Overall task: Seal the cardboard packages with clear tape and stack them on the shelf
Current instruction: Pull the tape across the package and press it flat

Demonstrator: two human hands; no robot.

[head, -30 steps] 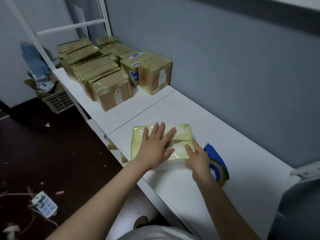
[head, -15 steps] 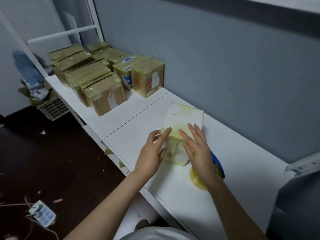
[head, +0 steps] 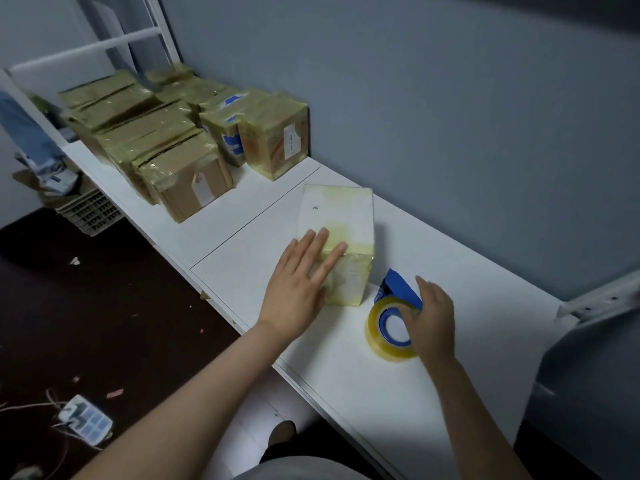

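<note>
Left hand (head: pixel 298 289): fingers (head: pixel 330 263) flat on the white taped cardboard box (head: pixel 343 216).
Right hand (head: pixel 433 317): fingers grip the yellowish clear tape roll with blue holder (head: pixel 371 325).

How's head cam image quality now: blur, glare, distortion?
Head view: dim, flat light; wide-angle stretch toward the frame edges; far stacked boxes smeared, faint sheen on their tape; left hand and white package fairly sharp; right hand on the tape roll slightly soft.

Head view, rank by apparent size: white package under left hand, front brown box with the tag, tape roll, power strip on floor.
1-2. white package and front brown box: look alike, and the package is nearer, so unranked.
3. tape roll, partly hidden by the right hand.
4. power strip: smallest, though farther away.
</note>
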